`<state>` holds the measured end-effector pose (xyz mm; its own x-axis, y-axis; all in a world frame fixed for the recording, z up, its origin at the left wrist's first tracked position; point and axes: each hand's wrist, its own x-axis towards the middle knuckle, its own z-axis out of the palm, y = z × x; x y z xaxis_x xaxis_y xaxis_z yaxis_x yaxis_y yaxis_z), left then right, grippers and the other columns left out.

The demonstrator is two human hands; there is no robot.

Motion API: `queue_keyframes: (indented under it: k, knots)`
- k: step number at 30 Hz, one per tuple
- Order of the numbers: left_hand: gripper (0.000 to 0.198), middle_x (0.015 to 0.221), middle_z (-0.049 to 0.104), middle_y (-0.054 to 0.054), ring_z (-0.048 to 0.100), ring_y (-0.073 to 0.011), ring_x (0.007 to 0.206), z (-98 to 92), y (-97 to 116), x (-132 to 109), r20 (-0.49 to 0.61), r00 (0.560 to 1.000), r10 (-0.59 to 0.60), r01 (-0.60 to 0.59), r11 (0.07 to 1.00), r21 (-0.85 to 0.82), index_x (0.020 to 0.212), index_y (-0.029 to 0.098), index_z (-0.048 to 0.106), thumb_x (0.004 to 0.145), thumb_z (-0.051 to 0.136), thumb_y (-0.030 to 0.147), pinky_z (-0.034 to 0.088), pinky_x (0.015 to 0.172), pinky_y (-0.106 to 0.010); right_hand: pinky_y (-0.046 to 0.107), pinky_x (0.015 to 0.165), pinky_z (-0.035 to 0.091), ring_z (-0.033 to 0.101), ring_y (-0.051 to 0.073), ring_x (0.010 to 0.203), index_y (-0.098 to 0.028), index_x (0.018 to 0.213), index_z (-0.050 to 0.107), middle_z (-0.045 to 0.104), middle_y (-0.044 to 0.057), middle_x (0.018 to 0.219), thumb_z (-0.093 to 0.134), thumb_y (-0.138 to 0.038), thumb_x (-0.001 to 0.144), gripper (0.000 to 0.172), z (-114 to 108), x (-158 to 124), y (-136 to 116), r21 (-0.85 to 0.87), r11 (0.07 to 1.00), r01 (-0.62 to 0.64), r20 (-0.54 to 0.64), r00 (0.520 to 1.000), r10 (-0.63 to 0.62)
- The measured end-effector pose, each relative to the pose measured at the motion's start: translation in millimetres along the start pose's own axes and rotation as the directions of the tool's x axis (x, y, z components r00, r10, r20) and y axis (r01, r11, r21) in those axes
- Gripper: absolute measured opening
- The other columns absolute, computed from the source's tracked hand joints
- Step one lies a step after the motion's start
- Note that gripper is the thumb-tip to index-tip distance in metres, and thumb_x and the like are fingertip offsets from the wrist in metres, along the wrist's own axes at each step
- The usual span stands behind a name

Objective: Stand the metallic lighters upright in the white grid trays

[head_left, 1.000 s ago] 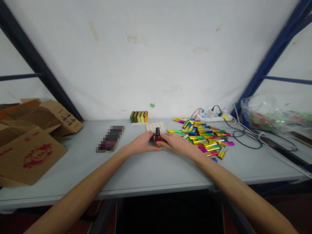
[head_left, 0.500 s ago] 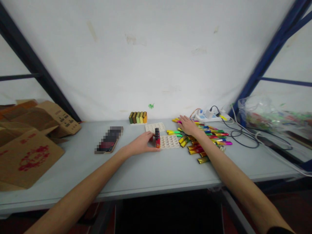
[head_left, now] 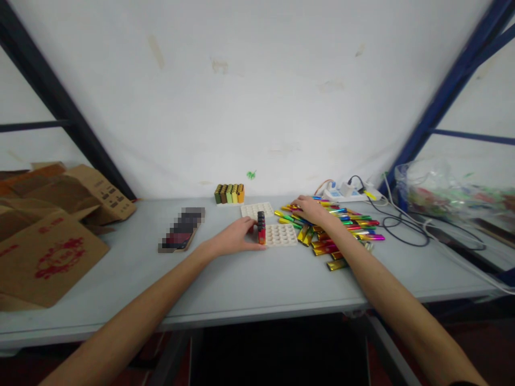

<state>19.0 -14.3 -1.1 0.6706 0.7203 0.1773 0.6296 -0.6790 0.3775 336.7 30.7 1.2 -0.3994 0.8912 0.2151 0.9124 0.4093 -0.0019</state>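
A row of red lighters (head_left: 262, 235) with black tops stands upright at the left end of a white tray with round holes (head_left: 282, 235). My left hand (head_left: 237, 236) curls around that end, its thumb along the near corner and its fingers behind the row. Over a heap of shiny foil-coloured lighters (head_left: 322, 249) in gold, green, red and purple is my right hand (head_left: 310, 209). Its fingers are bent down into the heap's far left side. The fingertips are partly hidden, and what they grip cannot be made out.
Behind lies a second white tray (head_left: 256, 209). A filled block of green, brown and yellow lighters (head_left: 229, 194) stands near the wall. A phone (head_left: 181, 230) and cardboard boxes (head_left: 68, 252) are on the left. Right are a power strip (head_left: 341, 191), black cables (head_left: 398, 228) and a plastic bag (head_left: 426, 182).
My right hand's fingers, stretched out before, have bent down into the heap, and a few lighters there have shifted. My left hand stays around the tray's end. The view has shifted slightly.
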Motion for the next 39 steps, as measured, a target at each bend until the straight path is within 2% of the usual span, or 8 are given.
queue_keyframes:
  k: [7, 12, 17, 24, 27, 31, 34, 39]
  knots:
    - [0.065, 0.104, 0.064, -0.010, 0.063, -0.0295, 0.093, 0.1, -1.1, -0.8, 0.004, 1.000, -0.022, 0.022, 1.000, -0.003, 0.102, 0.017, 0.062, 0.072, 0.073, 0.074, 0.050, 0.083, -0.038, 0.030, 0.091, 0.044, 0.066, 0.025, 0.104, -0.010, 0.118, 0.072, 0.071, 0.019, 0.109, 0.042, -0.014, 0.104, 0.034, -0.9, 0.9, -10.1, -0.050, 0.998, 0.028, 0.044, 0.999, -0.025]
    - [0.064, 0.102, 0.065, -0.010, 0.063, -0.0290, 0.091, -0.1, -1.1, -1.4, -0.001, 1.000, -0.019, 0.019, 1.000, 0.002, 0.099, 0.018, 0.063, 0.072, 0.073, 0.075, 0.050, 0.081, -0.038, 0.029, 0.090, 0.045, 0.067, 0.024, 0.102, -0.011, 0.122, 0.071, 0.074, 0.017, 0.113, 0.051, -0.029, 0.104, 0.032, 5.3, -0.1, -0.2, 0.043, 0.999, -0.003, 0.030, 1.000, 0.001]
    - [0.065, 0.106, 0.065, -0.011, 0.063, -0.0298, 0.094, 0.2, -2.1, -1.6, 0.000, 1.000, -0.013, 0.013, 1.000, 0.005, 0.101, 0.017, 0.063, 0.073, 0.072, 0.075, 0.050, 0.083, -0.039, 0.030, 0.085, 0.047, 0.067, 0.024, 0.095, -0.011, 0.114, 0.073, 0.074, 0.016, 0.109, 0.066, -0.029, 0.095, 0.027, 9.7, -3.3, 7.2, 0.184, 0.982, -0.051, -0.120, 0.990, 0.074]
    - [0.066, 0.102, 0.064, -0.010, 0.063, -0.0293, 0.091, 0.0, -2.0, -1.3, 0.007, 1.000, -0.019, 0.019, 1.000, 0.008, 0.100, 0.017, 0.063, 0.072, 0.073, 0.076, 0.050, 0.080, -0.038, 0.033, 0.085, 0.050, 0.069, 0.024, 0.087, -0.012, 0.098, 0.077, 0.076, 0.015, 0.098, 0.055, -0.021, 0.099, 0.024, 1.8, -3.7, 4.5, 0.216, 0.976, -0.012, -0.242, 0.968, 0.065]
    - [0.065, 0.104, 0.064, -0.010, 0.063, -0.0292, 0.092, 1.1, -3.4, -0.9, 0.003, 1.000, -0.025, 0.025, 1.000, -0.002, 0.101, 0.017, 0.062, 0.072, 0.073, 0.074, 0.050, 0.081, -0.038, 0.039, 0.098, 0.052, 0.069, 0.027, 0.106, -0.012, 0.117, 0.074, 0.073, 0.018, 0.116, 0.055, -0.015, 0.096, 0.028, 3.0, -6.7, 1.7, 0.242, 0.967, 0.074, -0.270, 0.963, -0.006]
    - [0.065, 0.105, 0.065, -0.011, 0.063, -0.0297, 0.093, 2.3, -4.5, -1.1, -0.001, 1.000, -0.015, 0.015, 1.000, -0.001, 0.102, 0.017, 0.062, 0.073, 0.073, 0.074, 0.051, 0.083, -0.039, 0.044, 0.112, 0.046, 0.057, 0.026, 0.133, -0.018, 0.136, 0.065, 0.060, 0.015, 0.145, 0.053, -0.015, 0.098, 0.040, 6.5, -8.5, -14.1, 0.285, 0.905, 0.315, -0.260, 0.935, -0.243]
    - [0.065, 0.106, 0.065, -0.011, 0.063, -0.0302, 0.095, 2.6, -4.4, -1.2, 0.000, 1.000, -0.011, 0.011, 1.000, -0.007, 0.103, 0.017, 0.062, 0.073, 0.073, 0.073, 0.050, 0.085, -0.040, 0.042, 0.110, 0.048, 0.063, 0.024, 0.125, -0.018, 0.127, 0.071, 0.068, 0.013, 0.134, 0.049, -0.016, 0.100, 0.034, 5.0, -7.5, -35.0, 0.329, 0.847, 0.417, -0.201, 0.908, -0.369]
    - [0.062, 0.105, 0.066, -0.011, 0.062, -0.0301, 0.096, 3.5, -6.0, -0.8, -0.014, 1.000, 0.021, -0.021, 1.000, -0.013, 0.101, 0.018, 0.062, 0.074, 0.073, 0.072, 0.050, 0.085, -0.040, 0.039, 0.103, 0.050, 0.067, 0.024, 0.112, -0.016, 0.120, 0.073, 0.075, 0.013, 0.120, 0.052, -0.026, 0.104, 0.028, -2.6, -5.0, -65.9, 0.382, 0.822, 0.421, -0.248, 0.904, -0.348]
